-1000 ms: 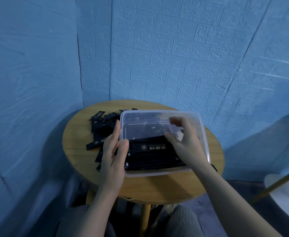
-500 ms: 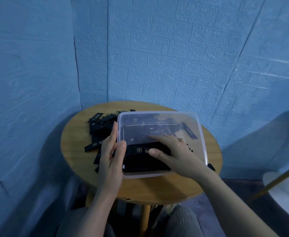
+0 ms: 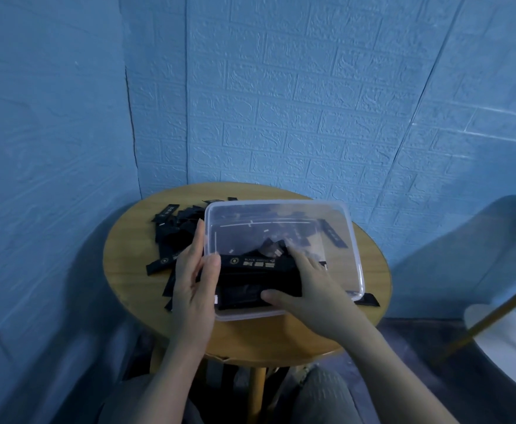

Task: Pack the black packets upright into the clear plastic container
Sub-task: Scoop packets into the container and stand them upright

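Fingers, left hand: my fingers lie straight along the container's left wall, thumb hooked over the rim onto the packets inside; I steady it but hold no packet.
Fingers, right hand: spread and nearly straight, pressing down into the row of packets, thumb against the near face of the row; whether any packet is pinched I cannot tell.
Clear plastic container: sits on the round tabletop, its near-left corner between my two hands.
Packed packets: a dark row stands on edge across the near half of the container, directly under my right fingers and touching my left thumb.
Stray packet inside: leans against the right wall, apart from the row.
Loose packets: heaped on the tabletop just left of the container, beside my left hand; one more lies at the near-right corner.
Step in hand: I judge this to be tamping the row upright and tight.
Next move calls for: freeing a hand to fetch packets from the heap while the row is kept from toppling.
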A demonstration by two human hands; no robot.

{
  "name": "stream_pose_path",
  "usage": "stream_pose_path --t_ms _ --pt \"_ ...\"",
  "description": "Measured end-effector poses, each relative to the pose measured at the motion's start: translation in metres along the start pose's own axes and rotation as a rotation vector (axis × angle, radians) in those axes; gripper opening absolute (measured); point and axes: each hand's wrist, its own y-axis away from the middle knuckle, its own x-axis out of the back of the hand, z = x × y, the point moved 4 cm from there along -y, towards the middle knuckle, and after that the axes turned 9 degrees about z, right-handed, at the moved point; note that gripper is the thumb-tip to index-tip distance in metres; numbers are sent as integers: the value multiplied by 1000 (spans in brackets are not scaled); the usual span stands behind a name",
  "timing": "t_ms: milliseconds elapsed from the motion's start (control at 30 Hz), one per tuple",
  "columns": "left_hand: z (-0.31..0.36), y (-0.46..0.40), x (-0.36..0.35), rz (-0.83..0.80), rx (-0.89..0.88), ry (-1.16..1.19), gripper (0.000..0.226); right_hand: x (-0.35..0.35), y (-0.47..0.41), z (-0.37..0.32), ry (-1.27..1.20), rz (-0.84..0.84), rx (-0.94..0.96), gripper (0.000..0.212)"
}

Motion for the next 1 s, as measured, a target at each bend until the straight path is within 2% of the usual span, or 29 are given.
stream_pose_path --t_ms 100,300,400,567,700,733,900,1000 --pt "-1 1 -1 -5 8 3 48 4 2 -2 -77 -23 1 100" --pt "-3 1 -4 -18 6 1 47 28 8 15 75 -6 -183 124" --pt "-3 2 -6 -37 -12 -10 49 22 6 18 89 -68 -210 119" --pt "-4 -1 -2 5 -24 -17 49 13 3 10 52 9 -141 99" --pt "-4 -1 -1 10 8 -12 48 18 -7 15 21 159 -61 39" --pt "-3 -1 -1 7 10 -14 47 18 -9 17 19 167 -42 31" --pt "-3 0 -1 -8 12 -14 47 14 -18 27 75 244 48 23" --pt "-4 -1 -1 -14 1 -20 49 17 -20 28 -52 344 61 13"
